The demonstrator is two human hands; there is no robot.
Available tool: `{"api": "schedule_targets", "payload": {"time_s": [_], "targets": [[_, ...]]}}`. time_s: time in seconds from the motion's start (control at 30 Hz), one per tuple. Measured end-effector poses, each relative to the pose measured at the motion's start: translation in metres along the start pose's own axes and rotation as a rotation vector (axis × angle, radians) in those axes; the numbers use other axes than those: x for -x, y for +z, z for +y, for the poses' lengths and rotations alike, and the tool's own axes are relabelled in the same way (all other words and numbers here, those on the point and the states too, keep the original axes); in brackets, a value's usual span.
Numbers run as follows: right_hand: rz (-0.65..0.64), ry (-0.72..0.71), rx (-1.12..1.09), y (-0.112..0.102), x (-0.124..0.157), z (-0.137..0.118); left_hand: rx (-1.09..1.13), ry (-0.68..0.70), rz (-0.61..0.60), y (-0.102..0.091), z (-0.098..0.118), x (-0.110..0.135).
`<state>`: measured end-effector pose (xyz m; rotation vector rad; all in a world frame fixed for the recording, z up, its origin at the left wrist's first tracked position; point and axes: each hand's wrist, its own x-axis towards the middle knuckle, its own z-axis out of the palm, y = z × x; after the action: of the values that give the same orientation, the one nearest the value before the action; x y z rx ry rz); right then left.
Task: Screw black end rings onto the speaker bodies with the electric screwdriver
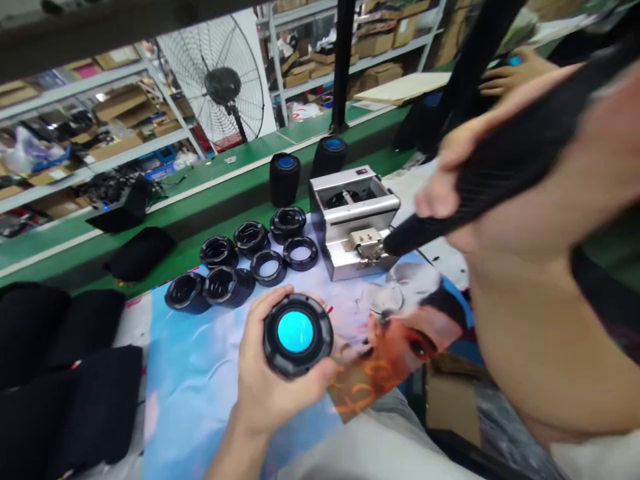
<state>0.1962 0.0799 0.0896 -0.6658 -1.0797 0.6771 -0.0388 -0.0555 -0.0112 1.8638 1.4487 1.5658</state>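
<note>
Screwdriver: thick, black and blurred, it fills the near right side and slants down and away to a narrow front end.
Right hand: wrapped round the screwdriver's body, probably so that the tip can be aimed at the metal box; the narrow end lies at the small block on its front, though contact is hard to tell.
Left hand: fingers and thumb curl round the sides of a black speaker, seemingly to keep its front turned up and uncovered.
Speaker: held above the printed sheet, in front of the metal box and nearer the wearer; a dark, glossy, ridged rim circles a bright blue disc with a pale glint on it.
Rings: seven black ones stand in two rough rows left of the box, some deep, some shallow, perhaps set there to be within easy reach.
Cylinders: two upright black ones with blue tops stand behind the box.
Table: green, with the sheet spread over part of it, maybe as protection.
Dark bundles: soft-looking black shapes lie at the left, apart from the rings.
</note>
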Motion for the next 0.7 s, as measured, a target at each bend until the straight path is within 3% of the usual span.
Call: {"api": "schedule_targets", "payload": {"time_s": [0.03, 0.13, 0.27, 0.37, 0.47, 0.7], "targets": [[-0.096, 0.053, -0.038, 0.011, -0.001, 0.002, -0.003, -0.003, -0.006, 0.005, -0.002, -0.008], [-0.207, 0.09, -0.088, 0.026, -0.002, 0.015, -0.033, -0.062, 0.004, 0.013, -0.007, -0.023], [-0.27, 0.086, -0.025, 0.02, -0.003, 0.032, -0.014, -0.051, 0.012, 0.014, -0.01, -0.025], [-0.379, 0.2, -0.013, 0.016, -0.003, 0.041, -0.002, -0.016, 0.023, 0.014, -0.009, -0.021], [-0.363, 0.28, -0.092, 0.018, -0.001, 0.047, 0.015, -0.03, 0.009, 0.014, -0.009, -0.018], [-0.275, 0.257, -0.094, 0.017, 0.009, 0.048, 0.052, -0.079, -0.001, 0.014, -0.009, -0.016]]}}
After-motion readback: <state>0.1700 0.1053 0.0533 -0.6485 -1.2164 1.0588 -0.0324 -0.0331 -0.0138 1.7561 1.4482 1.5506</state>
